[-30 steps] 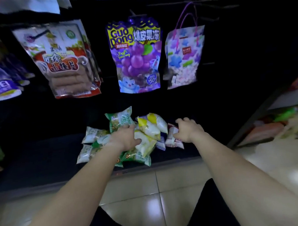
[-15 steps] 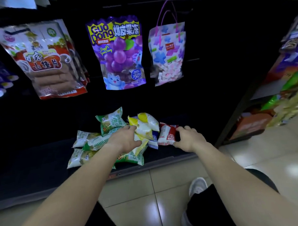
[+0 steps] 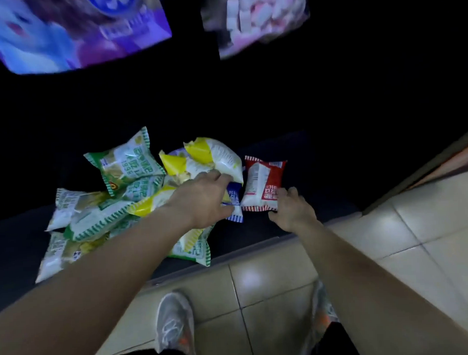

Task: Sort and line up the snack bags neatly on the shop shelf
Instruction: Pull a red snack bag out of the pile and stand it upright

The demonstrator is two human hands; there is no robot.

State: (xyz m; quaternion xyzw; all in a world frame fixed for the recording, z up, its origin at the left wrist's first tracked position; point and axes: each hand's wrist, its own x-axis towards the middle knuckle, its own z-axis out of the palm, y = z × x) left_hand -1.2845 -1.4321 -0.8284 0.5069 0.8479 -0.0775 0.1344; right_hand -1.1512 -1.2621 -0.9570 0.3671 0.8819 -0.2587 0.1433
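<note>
A loose pile of snack bags lies on the dark bottom shelf (image 3: 317,214). Several green bags (image 3: 125,163) are at its left and yellow-and-white bags (image 3: 216,156) on top. My left hand (image 3: 201,203) lies over the middle of the pile, with fingers and thumb closed around the left edge of a small blue bag (image 3: 234,201). A red bag (image 3: 262,178) lies flat just right of the pile, label upside down. My right hand (image 3: 290,209) pinches its near right corner.
A purple jelly bag (image 3: 73,31) and a marshmallow bag (image 3: 255,18) hang blurred above the shelf. My shoes (image 3: 175,322) stand on the pale tiled floor (image 3: 391,237) close to the shelf's front edge. Another shelf unit (image 3: 446,162) runs along the right.
The view has dropped and closed in on the shelf. The red bag now lies apart to the right of the pile, my right hand at its corner. My left hand slid right onto the blue bag.
</note>
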